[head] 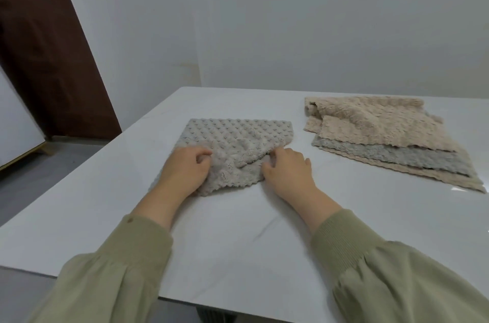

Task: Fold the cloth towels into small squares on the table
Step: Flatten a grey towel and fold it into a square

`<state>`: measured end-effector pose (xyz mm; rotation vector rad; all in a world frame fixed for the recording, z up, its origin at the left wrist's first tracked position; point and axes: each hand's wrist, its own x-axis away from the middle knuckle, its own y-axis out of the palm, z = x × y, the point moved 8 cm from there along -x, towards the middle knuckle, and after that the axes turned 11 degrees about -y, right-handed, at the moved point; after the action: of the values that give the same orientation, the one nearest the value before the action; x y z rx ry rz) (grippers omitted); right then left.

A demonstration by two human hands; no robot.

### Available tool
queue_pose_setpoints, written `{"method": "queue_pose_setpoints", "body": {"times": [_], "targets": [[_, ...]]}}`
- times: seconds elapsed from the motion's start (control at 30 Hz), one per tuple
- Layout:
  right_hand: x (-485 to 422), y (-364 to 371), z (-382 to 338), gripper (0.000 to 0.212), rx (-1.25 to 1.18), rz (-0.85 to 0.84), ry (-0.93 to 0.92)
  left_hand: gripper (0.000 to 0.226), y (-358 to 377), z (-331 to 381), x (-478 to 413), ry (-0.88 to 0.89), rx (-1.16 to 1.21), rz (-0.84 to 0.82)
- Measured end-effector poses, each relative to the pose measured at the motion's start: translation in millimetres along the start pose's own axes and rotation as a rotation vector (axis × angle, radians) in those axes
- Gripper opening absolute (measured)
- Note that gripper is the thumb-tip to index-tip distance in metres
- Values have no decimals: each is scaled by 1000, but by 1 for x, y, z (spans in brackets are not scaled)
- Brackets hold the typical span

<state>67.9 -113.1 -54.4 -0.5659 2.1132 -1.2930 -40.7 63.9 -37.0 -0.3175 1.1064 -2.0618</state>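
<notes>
Both the left hand (185,170) and right hand (289,173) pinch the grey towel (232,134) by its bunched near edge, apparently to fold it over on the worktop (238,238).

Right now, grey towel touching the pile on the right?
Apart. Head view shows a strip of bare table between the grey towel and the pile.

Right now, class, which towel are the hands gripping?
The grey towel lying alone, nearest the person: the left hand and right hand both grip its near edge. The rest, beige and grey, lie untouched in a pile to the right.
</notes>
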Motion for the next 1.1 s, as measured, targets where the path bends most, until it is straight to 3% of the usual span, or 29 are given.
{"method": "queue_pose_setpoints", "body": {"times": [0.13, 0.33, 0.43, 0.5, 0.57, 0.73, 0.87, 1.1], "targets": [[1, -4, -11, 32, 113, -25, -98, 29, 9, 3, -2, 44, -265, -12], [2, -25, -4, 7, 280, -66, -95, 23, -3, 4, 1, -8, -229, 91], [8, -40, 7, 24, 344, -108, 0, 23, -3, 11, 2, 75, -183, 116], [6, -51, 6, 15, 355, -30, -43, 24, 8, 20, 3, 201, -188, 76], [4, -51, -2, 22, 280, 12, -145, 33, 22, 25, 6, 294, -216, -12], [8, -21, -15, 31, 172, -162, -322, 46, 41, 19, 6, 319, -287, -160], [7, -22, -12, 29, 148, -167, -290, 46, 40, 21, 7, 326, -296, -163], [5, -45, 3, 20, 390, -139, -143, 32, 28, 27, 13, 342, -146, -206]]}}
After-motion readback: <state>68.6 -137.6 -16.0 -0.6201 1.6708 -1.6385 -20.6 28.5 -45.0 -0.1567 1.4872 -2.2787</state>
